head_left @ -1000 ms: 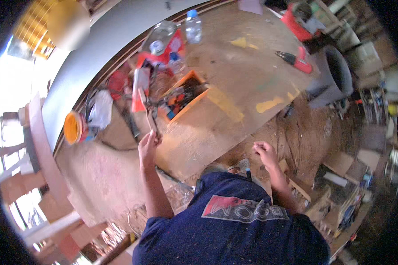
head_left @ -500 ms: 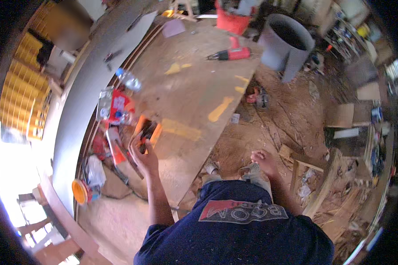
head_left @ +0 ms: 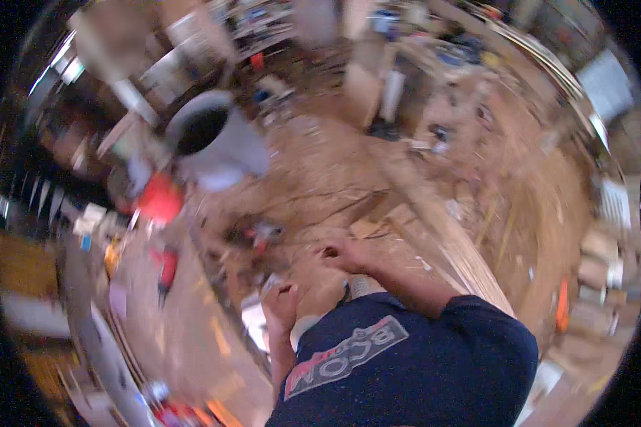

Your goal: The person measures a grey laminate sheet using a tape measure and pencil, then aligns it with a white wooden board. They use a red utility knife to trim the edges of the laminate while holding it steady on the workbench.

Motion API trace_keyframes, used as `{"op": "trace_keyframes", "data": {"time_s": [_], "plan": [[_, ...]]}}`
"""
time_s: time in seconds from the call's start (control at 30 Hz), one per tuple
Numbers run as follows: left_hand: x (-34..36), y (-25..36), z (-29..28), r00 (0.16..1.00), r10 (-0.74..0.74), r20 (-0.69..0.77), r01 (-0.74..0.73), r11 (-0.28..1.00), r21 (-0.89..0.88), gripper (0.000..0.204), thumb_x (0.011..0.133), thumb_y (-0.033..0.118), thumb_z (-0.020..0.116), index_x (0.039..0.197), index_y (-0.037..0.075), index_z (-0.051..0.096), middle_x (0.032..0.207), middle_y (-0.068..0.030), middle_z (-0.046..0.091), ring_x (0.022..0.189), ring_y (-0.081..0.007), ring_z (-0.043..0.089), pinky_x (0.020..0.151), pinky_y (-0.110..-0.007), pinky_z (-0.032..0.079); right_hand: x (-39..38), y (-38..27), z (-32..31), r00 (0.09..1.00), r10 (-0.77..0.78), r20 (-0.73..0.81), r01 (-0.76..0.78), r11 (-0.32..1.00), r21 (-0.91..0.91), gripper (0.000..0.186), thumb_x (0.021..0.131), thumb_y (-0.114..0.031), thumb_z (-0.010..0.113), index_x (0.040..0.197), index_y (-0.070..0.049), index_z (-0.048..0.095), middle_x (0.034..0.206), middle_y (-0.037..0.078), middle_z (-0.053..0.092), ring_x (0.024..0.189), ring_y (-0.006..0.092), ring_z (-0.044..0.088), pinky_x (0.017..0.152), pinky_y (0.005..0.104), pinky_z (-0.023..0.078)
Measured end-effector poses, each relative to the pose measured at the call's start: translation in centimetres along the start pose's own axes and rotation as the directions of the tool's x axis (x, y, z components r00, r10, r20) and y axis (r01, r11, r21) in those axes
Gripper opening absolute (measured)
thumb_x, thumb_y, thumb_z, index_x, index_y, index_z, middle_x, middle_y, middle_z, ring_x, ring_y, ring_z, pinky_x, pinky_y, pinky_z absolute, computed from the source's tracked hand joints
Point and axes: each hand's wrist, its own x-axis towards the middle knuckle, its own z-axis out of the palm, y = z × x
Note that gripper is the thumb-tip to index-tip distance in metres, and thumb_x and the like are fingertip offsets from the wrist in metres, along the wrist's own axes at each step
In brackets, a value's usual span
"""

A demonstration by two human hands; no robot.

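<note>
My left hand [head_left: 281, 304] hangs in front of my body beside the workbench [head_left: 192, 341], its fingers partly curled and smeared by motion. Next to it is a blurred white shape [head_left: 255, 319]; whether they touch I cannot tell. To the right, my right hand [head_left: 340, 255] is held over the dirt floor, fingers curled in, with nothing visible in them. A red-and-black power tool [head_left: 261, 235] lies on the ground ahead of both hands. On the bench rests a red heat gun or drill [head_left: 167, 272], too blurred to tell which.
A large grey cylinder [head_left: 246, 153] stands ahead on the left, beside a red container [head_left: 160, 198]. A long wooden beam [head_left: 449, 228] runs along my right. An orange thing [head_left: 224, 411] lies on the bench at the lower left. Boards and clutter line the far side.
My view has swung to the right, so the bench now sits at the left. My left hand has come away from the orange tool on the bench. Both hands are nearer each other.
</note>
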Motion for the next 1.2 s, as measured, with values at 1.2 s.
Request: {"op": "trace_keyframes", "data": {"time_s": [1.2], "plan": [[62.9,15.1,11.3,0.145,0.239,0.960,-0.072,0.970,-0.231,0.021,0.093,0.023,0.077,0.101,0.003,0.081,0.094,-0.0032,0.079,0.090,-0.0103,0.069,0.086,-0.029,0.054,33.5,-6.8,-30.8,0.969,0.060,-0.239,-0.079,0.994,-0.072,0.102,0.063,-0.037,0.100,0.151,-0.016,0.051,0.112,0.009,0.070,0.103,0.0260,0.067,0.091,0.0419,0.055]]}}
